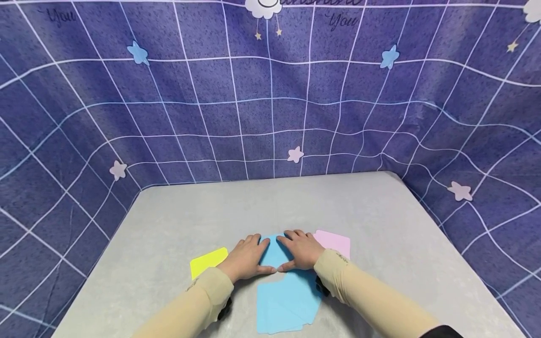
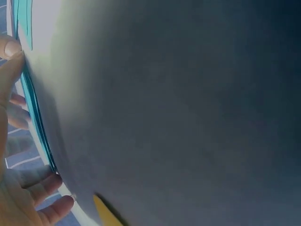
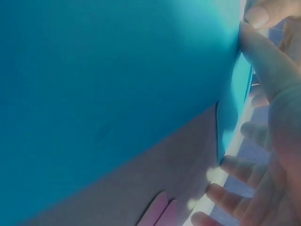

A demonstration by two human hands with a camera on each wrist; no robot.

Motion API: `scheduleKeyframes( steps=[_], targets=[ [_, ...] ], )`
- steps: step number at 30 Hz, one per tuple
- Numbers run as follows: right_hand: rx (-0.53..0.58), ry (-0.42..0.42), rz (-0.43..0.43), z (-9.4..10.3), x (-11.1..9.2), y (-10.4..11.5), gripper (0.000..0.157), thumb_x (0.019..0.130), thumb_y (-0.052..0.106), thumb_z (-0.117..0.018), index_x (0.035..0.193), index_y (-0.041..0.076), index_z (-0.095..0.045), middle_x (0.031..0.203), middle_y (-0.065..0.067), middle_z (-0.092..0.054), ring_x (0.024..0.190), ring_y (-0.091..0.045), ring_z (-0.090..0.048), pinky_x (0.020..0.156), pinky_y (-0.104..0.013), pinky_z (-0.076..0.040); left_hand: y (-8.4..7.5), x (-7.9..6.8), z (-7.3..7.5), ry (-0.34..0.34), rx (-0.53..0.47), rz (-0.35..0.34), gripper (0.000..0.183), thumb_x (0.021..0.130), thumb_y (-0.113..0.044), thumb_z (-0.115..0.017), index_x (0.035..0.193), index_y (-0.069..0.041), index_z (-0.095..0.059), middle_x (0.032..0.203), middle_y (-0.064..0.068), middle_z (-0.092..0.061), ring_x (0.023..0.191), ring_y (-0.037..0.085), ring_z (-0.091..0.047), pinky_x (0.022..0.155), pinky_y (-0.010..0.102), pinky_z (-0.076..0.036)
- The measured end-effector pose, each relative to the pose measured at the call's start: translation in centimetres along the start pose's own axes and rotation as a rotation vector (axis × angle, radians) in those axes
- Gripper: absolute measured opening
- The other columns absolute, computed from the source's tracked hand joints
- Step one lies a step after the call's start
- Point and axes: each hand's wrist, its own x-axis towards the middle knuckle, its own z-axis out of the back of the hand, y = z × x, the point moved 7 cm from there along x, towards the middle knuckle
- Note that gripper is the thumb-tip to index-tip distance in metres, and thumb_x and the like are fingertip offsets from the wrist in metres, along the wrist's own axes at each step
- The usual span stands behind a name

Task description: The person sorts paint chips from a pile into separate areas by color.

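A small stack of blue cards (image 1: pixel 274 253) lies flat on the table between the two hands. My left hand (image 1: pixel 245 259) holds its left side, and my right hand (image 1: pixel 303 251) its right side. Both thumbs come together at the near edge, while the other fingers reach toward the far corners. Seen from the left wrist, the stack's layered edge (image 2: pixel 35 113) runs between thumb and fingers. The right wrist view shows the held stack (image 3: pixel 230 113) beyond a nearer blue card (image 3: pixel 108 94). More loose blue cards (image 1: pixel 283 303) lie fanned and overlapping nearer the body.
A yellow card (image 1: pixel 207 263) lies left of the left hand, partly behind the forearm. Pink cards (image 1: pixel 334 241) lie beyond the right wrist. Grey tabletop (image 1: pixel 262 202) extends to a blue gridded curtain (image 1: pixel 270 117) hanging at the back and sides.
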Motion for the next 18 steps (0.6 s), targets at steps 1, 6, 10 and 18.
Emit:
scheduleKeyframes(
  steps=[1,6,10,18],
  targets=[
    [-0.004,-0.006,0.007,-0.01,-0.02,-0.02,0.088,0.085,0.064,-0.076,0.154,0.014,-0.05,0.152,-0.016,-0.048,0.137,-0.038,-0.048,0.104,-0.057,-0.044,0.01,0.0,-0.07,0.001,0.001,0.0,0.088,0.09,-0.067,-0.068,0.15,-0.004,-0.051,0.147,0.025,-0.049,0.135,0.04,-0.048,0.107,0.055,-0.043],
    [-0.007,-0.024,0.028,0.11,-0.07,0.0,0.088,0.085,0.064,-0.076,0.153,0.014,-0.051,0.149,-0.018,-0.05,0.135,-0.039,-0.05,0.103,-0.058,-0.045,-0.01,-0.04,-0.08,-0.007,-0.003,-0.011,0.09,0.09,-0.068,-0.067,0.152,-0.005,-0.049,0.148,0.025,-0.048,0.136,0.04,-0.047,0.107,0.056,-0.043],
    [-0.009,-0.026,0.025,0.08,-0.15,-0.03,0.087,0.085,0.064,-0.076,0.153,0.015,-0.051,0.149,-0.019,-0.05,0.135,-0.039,-0.05,0.103,-0.058,-0.044,-0.05,-0.12,-0.01,-0.011,-0.004,-0.02,0.09,0.09,-0.069,-0.066,0.153,-0.006,-0.048,0.149,0.024,-0.047,0.136,0.039,-0.047,0.106,0.055,-0.044],
    [-0.012,-0.066,0.066,0.35,-0.14,0.17,0.088,0.084,0.064,-0.077,0.152,0.014,-0.051,0.147,-0.021,-0.051,0.132,-0.04,-0.052,0.105,-0.058,-0.043,-0.08,-0.27,0.19,0.006,-0.057,-0.018,0.094,0.088,-0.067,-0.071,0.155,-0.006,-0.045,0.151,0.024,-0.044,0.139,0.041,-0.044,0.11,0.056,-0.04]
  ],
)
